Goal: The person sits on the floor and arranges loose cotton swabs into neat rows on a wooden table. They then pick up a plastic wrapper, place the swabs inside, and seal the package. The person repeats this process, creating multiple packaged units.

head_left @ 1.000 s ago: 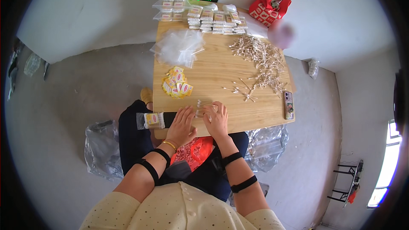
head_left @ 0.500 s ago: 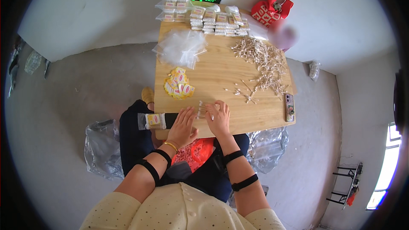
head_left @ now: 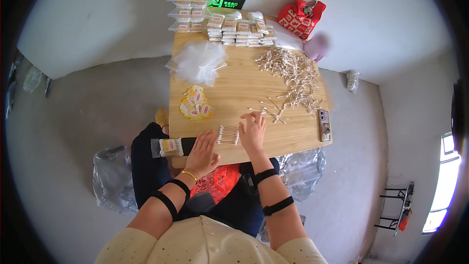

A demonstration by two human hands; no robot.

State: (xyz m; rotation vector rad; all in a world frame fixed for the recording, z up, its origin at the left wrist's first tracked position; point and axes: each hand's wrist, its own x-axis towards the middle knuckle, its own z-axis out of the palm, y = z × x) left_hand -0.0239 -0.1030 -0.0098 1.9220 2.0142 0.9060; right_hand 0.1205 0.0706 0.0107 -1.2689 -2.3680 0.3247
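A neat row of cotton swabs (head_left: 228,135) lies side by side near the table's front edge. My left hand (head_left: 201,152) rests flat with fingers stretched, its fingertips at the row's left side. On the other side of the row, my right hand (head_left: 252,132) is raised with its fingers apart and loosely bent, and I see nothing in it. Just beyond its fingertips are a few loose cotton swabs (head_left: 273,111), spilling from a large heap of swabs (head_left: 293,71). Left of my left hand, a clear packet of swabs with a yellow label (head_left: 170,147) sits on a black strip (head_left: 187,145).
Yellow-and-white cards (head_left: 196,103) and clear plastic bags (head_left: 198,62) lie on the table's left half. Packed swab packets (head_left: 239,29) are stacked at the back, beside a tiered clear rack (head_left: 190,0). A phone (head_left: 325,125) lies at the right edge; a red bag (head_left: 301,18) stands behind.
My right hand has lifted off the row of swabs and moved right and away from me, toward the loose swabs. The row is now uncovered. My left hand stays beside it.
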